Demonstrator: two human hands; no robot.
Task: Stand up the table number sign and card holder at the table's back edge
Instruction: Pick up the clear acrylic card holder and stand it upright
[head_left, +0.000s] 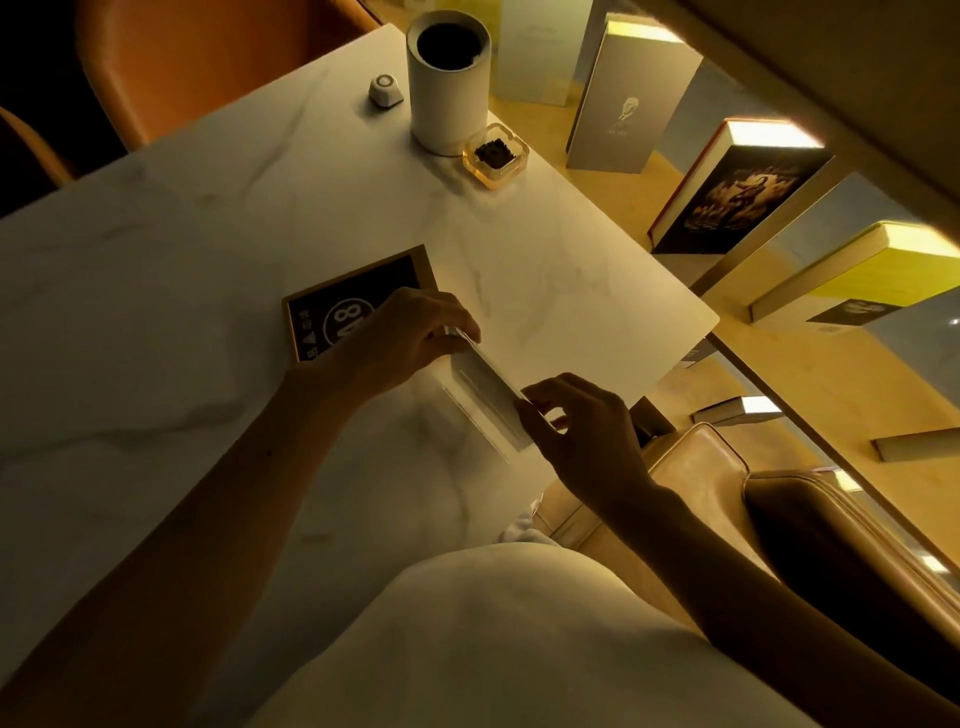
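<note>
The table number sign (340, 301), black with a wooden frame and a white circled number, lies flat on the white marble table (156, 312). Part of it is hidden under my left hand (410, 332). A clear acrylic card holder (485, 397) is tilted just right of the sign, near the table's right edge. My left hand pinches its upper end and my right hand (582, 431) grips its lower end. Both hands are closed on the holder.
A tall white cylinder (448, 83), a small white call button (385, 89) and a glass ashtray (496, 155) stand at the table's far end. Books (727, 192) stand on a lit shelf to the right. Orange chairs (197, 62) are on the far side, a beige seat (691, 478) at lower right.
</note>
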